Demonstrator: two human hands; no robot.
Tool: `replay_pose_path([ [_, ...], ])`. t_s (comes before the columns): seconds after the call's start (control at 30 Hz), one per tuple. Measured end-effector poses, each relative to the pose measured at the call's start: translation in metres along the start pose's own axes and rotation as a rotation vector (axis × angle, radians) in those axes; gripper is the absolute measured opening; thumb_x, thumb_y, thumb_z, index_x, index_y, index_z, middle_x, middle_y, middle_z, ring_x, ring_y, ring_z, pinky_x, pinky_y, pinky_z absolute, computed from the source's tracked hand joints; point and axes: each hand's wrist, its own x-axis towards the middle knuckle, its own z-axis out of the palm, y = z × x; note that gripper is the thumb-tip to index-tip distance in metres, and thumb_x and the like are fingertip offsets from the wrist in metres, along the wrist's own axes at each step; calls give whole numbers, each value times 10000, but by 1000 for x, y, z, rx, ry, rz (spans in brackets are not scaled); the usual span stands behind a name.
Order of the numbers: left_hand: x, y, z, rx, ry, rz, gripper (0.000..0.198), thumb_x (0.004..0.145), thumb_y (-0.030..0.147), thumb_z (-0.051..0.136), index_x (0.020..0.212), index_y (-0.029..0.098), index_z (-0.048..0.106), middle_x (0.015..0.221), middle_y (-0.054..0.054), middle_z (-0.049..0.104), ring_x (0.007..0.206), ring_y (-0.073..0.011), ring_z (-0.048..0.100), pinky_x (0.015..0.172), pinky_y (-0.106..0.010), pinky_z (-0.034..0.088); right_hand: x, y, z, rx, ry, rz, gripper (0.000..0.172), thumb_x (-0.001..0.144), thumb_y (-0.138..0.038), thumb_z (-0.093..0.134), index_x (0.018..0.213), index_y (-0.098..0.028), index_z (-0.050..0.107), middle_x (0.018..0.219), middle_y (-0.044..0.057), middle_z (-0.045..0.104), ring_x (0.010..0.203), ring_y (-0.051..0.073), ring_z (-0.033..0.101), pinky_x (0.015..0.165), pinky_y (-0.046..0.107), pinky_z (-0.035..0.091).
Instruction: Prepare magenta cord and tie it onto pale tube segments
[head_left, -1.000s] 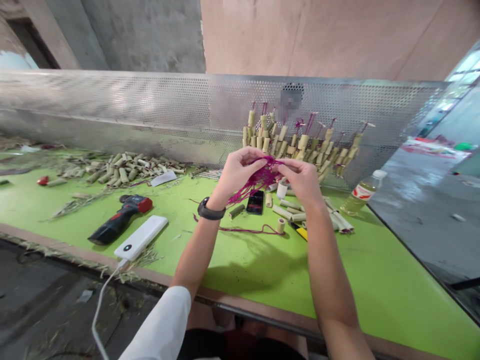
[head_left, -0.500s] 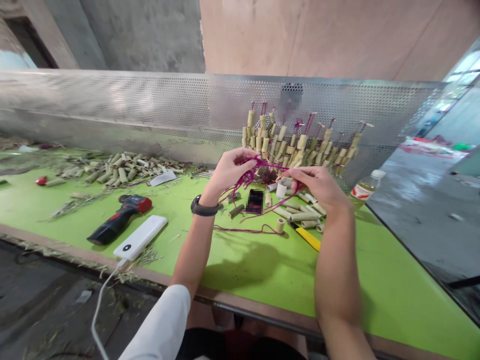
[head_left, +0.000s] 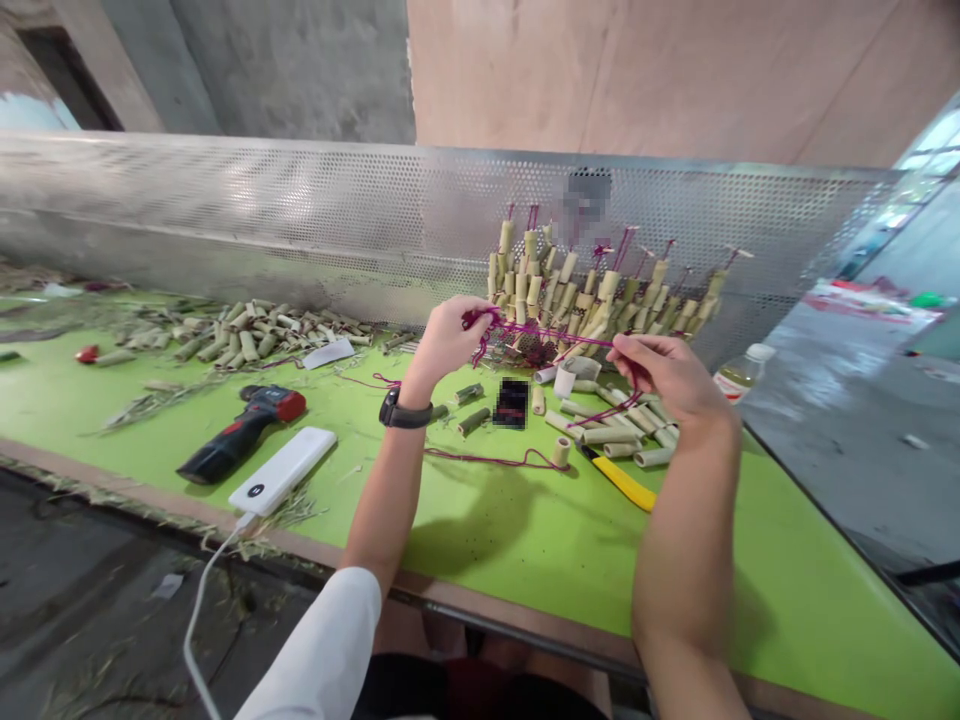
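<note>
Purple cord (head_left: 551, 333) stretches between my two hands above the green table. My left hand (head_left: 452, 340), with a dark watch on its wrist, is closed on a bunched part of the cord. Fingers pinched, my right hand (head_left: 664, 372) grips the other end, and a loose length dangles below it over cut bamboo pieces (head_left: 611, 435). Behind the cord, bamboo pieces strung on purple cords (head_left: 592, 290) lean against the perforated metal panel. A further purple cord (head_left: 487, 459) lies on the table, reaching a short bamboo piece (head_left: 561, 452).
To the left lie a cordless drill (head_left: 244, 432), a white power bank (head_left: 283, 470) with a cable, and a bamboo heap (head_left: 259, 330). A yellow-handled tool (head_left: 626, 482) sits by my right forearm. A bottle (head_left: 744, 372) stands near the table's right edge.
My hands have moved apart, the right one farther to the right, and the cord between them is longer. The hanging bundle under my left hand has shrunk.
</note>
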Motion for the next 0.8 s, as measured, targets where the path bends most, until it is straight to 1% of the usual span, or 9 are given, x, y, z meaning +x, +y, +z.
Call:
replay_pose_path([
  [0.1, 0, 1, -4, -4, 0, -12, 170, 911, 203, 633, 950, 185, 797, 927, -68, 790, 801, -180, 656, 772, -298, 516, 2, 6, -5, 38, 40, -17, 483, 749, -651, 865, 729, -181, 755, 653, 20, 647, 493, 81, 455, 425, 247, 296],
  [0.17, -1, 3, -8, -1, -10, -27, 170, 925, 210, 615, 953, 183, 781, 926, -65, 786, 806, -180, 663, 764, -296, 515, 1, 7, -8, 49, 46, -19, 472, 774, -635, 856, 700, -188, 726, 630, 11, 628, 475, 79, 437, 424, 254, 281],
  [0.3, -1, 3, -13, 26, 0, -51, 171, 935, 188, 587, 957, 189, 756, 948, -59, 784, 847, -182, 684, 801, -306, 531, -3, 4, -13, 100, 7, -28, 554, 808, -630, 830, 567, -195, 586, 518, -30, 476, 412, 62, 366, 416, 268, 202],
  [0.4, 0, 0, -15, 57, 22, -65, 163, 925, 156, 590, 945, 193, 747, 937, -56, 783, 838, -180, 681, 809, -313, 537, -6, 1, -16, 277, -22, -62, 614, 751, -607, 882, 530, -203, 476, 509, -55, 405, 383, 44, 295, 420, 276, 151],
  [0.5, 1, -5, -15, 95, 42, -71, 157, 917, 136, 599, 932, 194, 745, 918, -56, 778, 818, -177, 671, 787, -311, 530, -10, -1, -22, 436, -42, -113, 637, 739, -590, 894, 523, -220, 423, 483, -76, 289, 375, 54, 218, 432, 295, 168],
  [0.6, 2, -10, -13, 95, 75, -70, 150, 904, 120, 611, 914, 195, 740, 900, -50, 774, 799, -168, 665, 769, -301, 520, -12, 0, -30, 506, 0, -191, 617, 779, -599, 861, 524, -245, 425, 479, -70, 226, 409, 93, 172, 449, 314, 212],
  [0.67, 2, -12, -12, 76, 90, -68, 142, 902, 119, 612, 900, 194, 733, 875, -43, 766, 771, -159, 656, 746, -291, 515, -11, 2, -34, 547, 43, -236, 550, 813, -579, 838, 547, -259, 479, 496, -60, 268, 436, 109, 176, 465, 321, 233],
  [0.7, 2, -12, -11, 62, 91, -66, 136, 903, 122, 612, 895, 193, 727, 862, -39, 761, 759, -155, 652, 737, -287, 513, -10, 3, -35, 570, 65, -253, 504, 829, -561, 829, 569, -264, 516, 514, -52, 315, 448, 113, 207, 469, 321, 238],
  [0.8, 1, -11, -9, 16, 83, -56, 105, 904, 128, 618, 885, 190, 701, 845, -30, 746, 766, -148, 658, 749, -279, 519, -6, 3, -32, 649, 152, -295, 367, 843, -511, 828, 654, -270, 626, 651, -18, 538, 541, 125, 422, 477, 309, 270],
])
